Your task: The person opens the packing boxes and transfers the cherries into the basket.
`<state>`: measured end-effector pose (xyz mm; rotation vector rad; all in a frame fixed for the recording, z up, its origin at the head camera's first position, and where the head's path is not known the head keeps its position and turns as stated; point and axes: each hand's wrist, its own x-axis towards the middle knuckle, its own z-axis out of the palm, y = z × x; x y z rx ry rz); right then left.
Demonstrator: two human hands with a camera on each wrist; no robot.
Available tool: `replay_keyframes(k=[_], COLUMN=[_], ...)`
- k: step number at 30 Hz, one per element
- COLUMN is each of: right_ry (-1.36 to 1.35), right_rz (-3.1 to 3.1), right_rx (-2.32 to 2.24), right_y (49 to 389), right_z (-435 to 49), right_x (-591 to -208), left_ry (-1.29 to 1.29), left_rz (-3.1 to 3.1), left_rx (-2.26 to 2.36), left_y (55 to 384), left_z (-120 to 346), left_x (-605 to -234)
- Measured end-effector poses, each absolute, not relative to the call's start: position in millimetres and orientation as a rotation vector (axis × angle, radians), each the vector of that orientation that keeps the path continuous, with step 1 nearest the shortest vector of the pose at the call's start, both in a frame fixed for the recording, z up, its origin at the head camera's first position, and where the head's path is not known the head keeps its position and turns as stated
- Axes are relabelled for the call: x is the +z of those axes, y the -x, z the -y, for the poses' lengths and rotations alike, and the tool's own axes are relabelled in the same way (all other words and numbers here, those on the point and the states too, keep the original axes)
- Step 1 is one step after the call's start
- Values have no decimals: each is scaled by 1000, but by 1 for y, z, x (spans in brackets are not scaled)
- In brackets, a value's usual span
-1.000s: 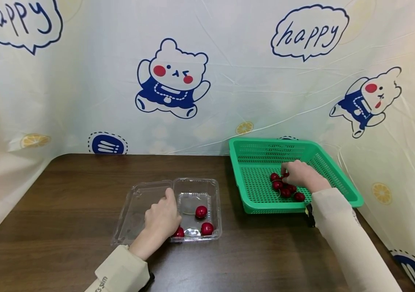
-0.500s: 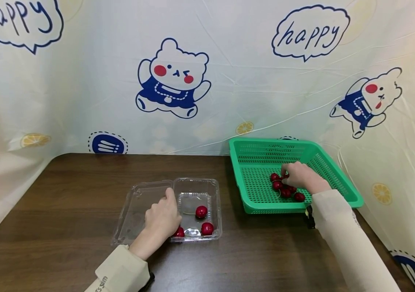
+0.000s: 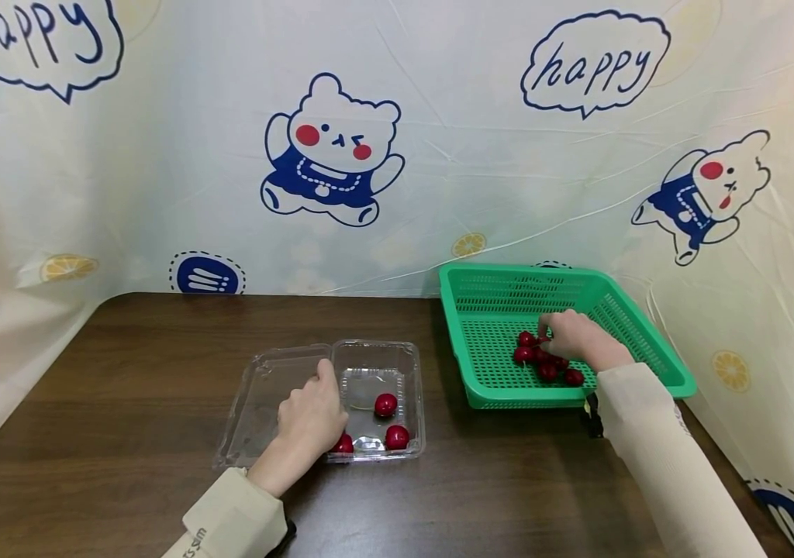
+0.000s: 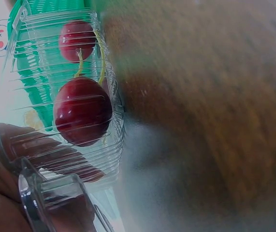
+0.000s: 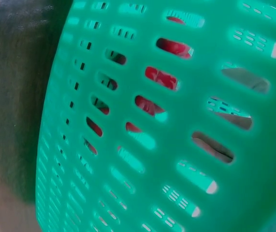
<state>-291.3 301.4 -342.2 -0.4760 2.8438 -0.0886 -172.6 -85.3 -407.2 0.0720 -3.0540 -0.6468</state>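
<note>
My left hand [image 3: 312, 415] grips the clear plastic clamshell box [image 3: 411, 387] near its hinge, the lid laid open to the left. Three dark red cherries show in the box, one cherry [image 3: 397, 437] at the front right. Seen by the left wrist camera, fingers [image 4: 2, 164] wrap the ribbed side of the box, with a large cherry [image 4: 82, 111] behind the plastic. My right hand [image 3: 578, 337] reaches into the green basket [image 3: 502, 397], thumb and index finger pinching a cherry among several others. In the right wrist view the basket wall [image 5: 186, 116] mostly hides that hand.
The basket stands at the back right of the brown wooden table [image 3: 160, 387], its raised rim between the right forearm and the cherries. Behind the table hangs a printed curtain [image 3: 439, 155]. A few cherries [image 3: 547, 372] lie loose by the basket's front.
One cherry in the basket has shifted slightly left beside my right fingertips. The right hand stays nearly in place; the left hand and the box have not moved.
</note>
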Motion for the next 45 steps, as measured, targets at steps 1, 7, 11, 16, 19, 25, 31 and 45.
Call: replay_keyframes(k=[1, 7, 11, 16, 19, 25, 31, 45], right_ry=[477, 471, 478, 510, 535, 575, 610, 789], right_rz=[-2846, -2858, -2857, -2877, -2883, -2908, -2927, -2922], right_rx=[-90, -95, -103, -179, -222, -224, -217, -214], right_y=[291, 290, 290, 290, 289, 289, 289, 283], right_z=[-302, -302, -301, -295, -289, -279, -271, -229], right_x=[-342, -340, -335, -325, -318, -312, -308, -284], left_ry=[-72, -70, -73, -84, -92, -113, -125, -104], left_rz=[3053, 3061, 3065, 3068, 3072, 3072, 3076, 3078], left_rx=[-648, -650, -653, -659, -664, -672, -683, -671], left_y=[173, 174, 174, 173, 174, 173, 173, 174], left_z=[85, 84, 84, 85, 85, 84, 83, 83], left_x=[-407, -408, -408, -407, -407, -407, -407, -406])
